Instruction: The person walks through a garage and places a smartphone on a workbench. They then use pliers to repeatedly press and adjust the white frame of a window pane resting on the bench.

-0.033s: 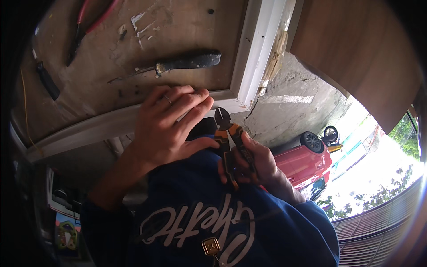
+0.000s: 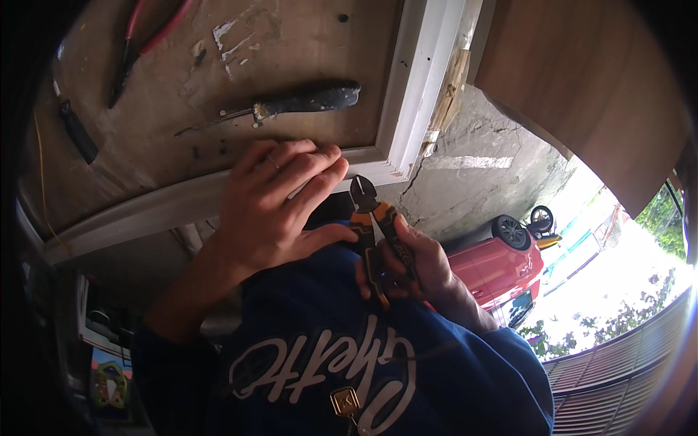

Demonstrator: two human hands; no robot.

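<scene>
My left hand [image 2: 283, 196] lies over the white frame's near rail [image 2: 153, 194] with fingers curled and pressed together on it; its thumb reaches the cutters. My right hand [image 2: 414, 269] grips orange-and-black side cutters [image 2: 371, 225], their jaws pointing up just right of my left fingertips. Beyond my hands, a worn knife-like tool with a dark handle [image 2: 309, 99] lies on the brown board [image 2: 262, 40]. Red-handled pliers [image 2: 149, 47] lie at the upper left, and a smaller dark-handled tool [image 2: 78, 131] is left of them and lower.
A cracked concrete surface [image 2: 465, 182] is right of the frame, under a wooden panel [image 2: 582, 87]. A red car [image 2: 491, 276] and a wheeled vehicle [image 2: 542, 221] stand beyond at the right, near a slatted grille [image 2: 618, 370]. A thin yellow line [image 2: 42, 182] hangs at the left.
</scene>
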